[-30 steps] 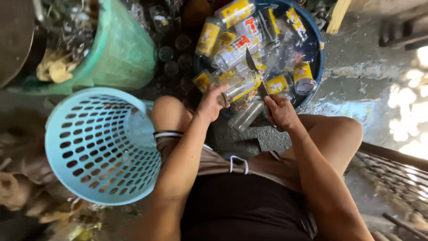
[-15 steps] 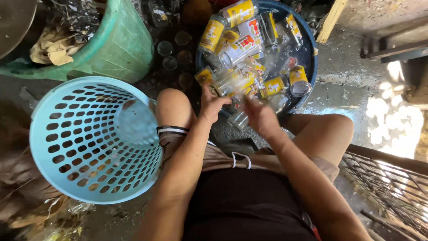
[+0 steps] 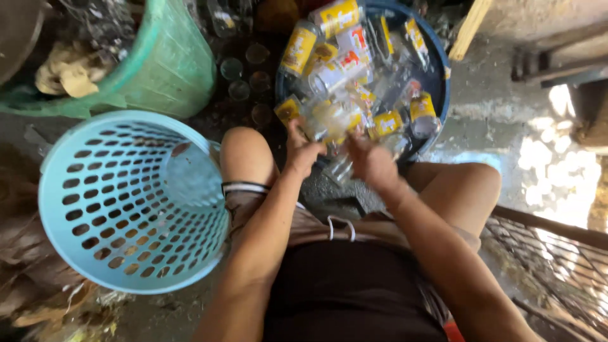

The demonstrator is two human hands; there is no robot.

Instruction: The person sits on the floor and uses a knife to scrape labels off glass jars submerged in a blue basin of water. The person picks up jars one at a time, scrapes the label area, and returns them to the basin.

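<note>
Head view, landmark: dark blue round tub (image 3: 440, 95) at top centre, heaped with clear glass bottles.
Head view, change: a second ago the right hand held a dark blade upright at the tub's near edge; now no blade shows, and both hands have closed in on one bottle.
Head view, meaning: the work seems to have gone from cutting or scraping to handling the bottle by hand.
Left hand (image 3: 303, 149): at the tub's near rim, fingers curled round the clear bottle (image 3: 339, 166).
Right hand (image 3: 370, 161): just beside it, blurred; whether it grips or only touches the bottle, I cannot tell.
Bottle place: between the hands, at the tub's near edge, above the knees.
Labels: yellow wrap-round labels (image 3: 297, 50) on most bottles in the tub, a few white with red.
Left of tub: light blue perforated basket (image 3: 82, 196); beyond it a green bin (image 3: 177, 63).
</note>
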